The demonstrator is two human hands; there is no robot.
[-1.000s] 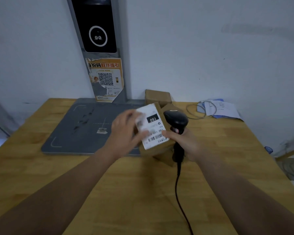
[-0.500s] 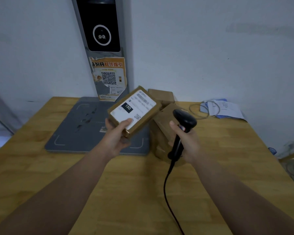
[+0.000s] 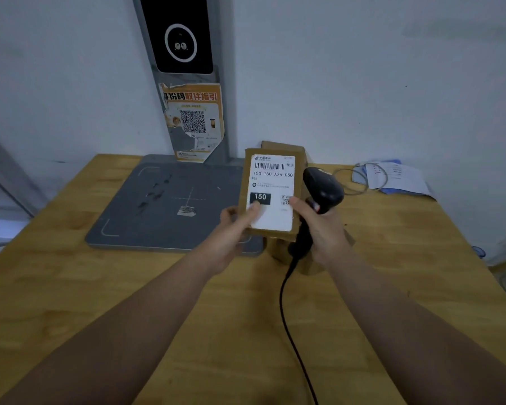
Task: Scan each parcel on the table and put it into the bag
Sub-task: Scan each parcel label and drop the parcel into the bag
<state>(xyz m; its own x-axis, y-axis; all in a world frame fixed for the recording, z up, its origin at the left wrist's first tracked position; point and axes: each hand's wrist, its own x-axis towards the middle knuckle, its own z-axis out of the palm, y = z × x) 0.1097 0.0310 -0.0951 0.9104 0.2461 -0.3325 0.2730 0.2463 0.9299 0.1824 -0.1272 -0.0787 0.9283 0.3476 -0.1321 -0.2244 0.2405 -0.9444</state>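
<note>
**Inspector:** Since half a second ago the parcel has swung from a slant to upright, label facing the wearer, and the scanner has closed in beside it.

**Recorder:** Position?

**Inspector:** Held in the air over the right edge of the grey platform, barcode uppermost. The left hand pinches its lower left corner, thumb across the black "150" block. The right hand is wrapped round the scanner's handle, just right of the platform. Its thumb touches the label's right margin by the small QR mark.

**Recorder:** Other stock?

**Inspector:** One brown box lies behind the platform's right rear corner. Another sits off its right front corner, partly hidden beneath the right hand. No bag is in view.

**Recorder:** Step in hand?

**Inspector:** Judged to be the scan; bagging not yet begun.

**Recorder:** Hazards?

**Inspector:** Three.
- The scanner head sits beside the label, not facing it, so a trigger pull would likely read nothing.
- A corner pinch gives little hold, so the parcel may tip out once the right thumb lifts.
- The cable trails toward the wearer from the platform's right front corner and could drag the hidden box when the scanner swings.
</note>
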